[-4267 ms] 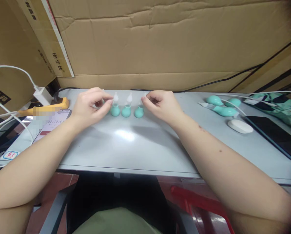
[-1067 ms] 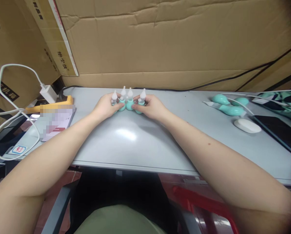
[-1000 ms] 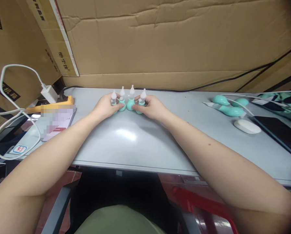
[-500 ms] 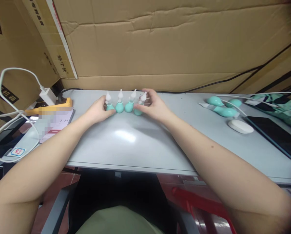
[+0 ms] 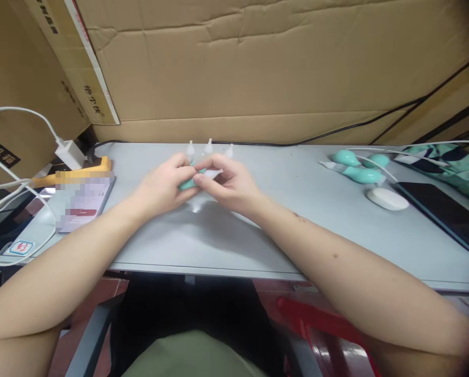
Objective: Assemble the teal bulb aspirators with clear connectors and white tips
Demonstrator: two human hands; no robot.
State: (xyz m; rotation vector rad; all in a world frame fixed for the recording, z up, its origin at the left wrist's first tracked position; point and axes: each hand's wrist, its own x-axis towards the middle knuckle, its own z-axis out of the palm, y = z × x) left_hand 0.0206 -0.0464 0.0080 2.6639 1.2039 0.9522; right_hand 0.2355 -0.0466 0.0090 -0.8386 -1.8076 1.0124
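Above the desk my left hand (image 5: 165,184) is closed round the teal bulb of a bulb syringe (image 5: 187,184), which lies tilted sideways. Its white tip points to the right. My right hand (image 5: 236,184) pinches the same syringe near its neck with thumb and fingers; the fingers partly cover it. Just behind my hands stand three more bulb syringes, whose pointed white tips show: one on the left (image 5: 191,148), one in the middle (image 5: 208,146) and one on the right (image 5: 229,151). Their teal bulbs are mostly hidden by my fingers.
On the right of the desk (image 5: 281,230) lie several teal bulb syringes (image 5: 363,175), a white oval object (image 5: 387,199), a dark phone (image 5: 442,214) and patterned cloth (image 5: 454,165). At left are a lit phone (image 5: 100,201), a yellow device (image 5: 100,166) and a white charger (image 5: 69,155) with cables. Cardboard (image 5: 258,68) stands behind.
Both hands have come together from the two ends of the row of upright syringes. One syringe is now tipped sideways between them, nearer to me; the other three stay standing behind.
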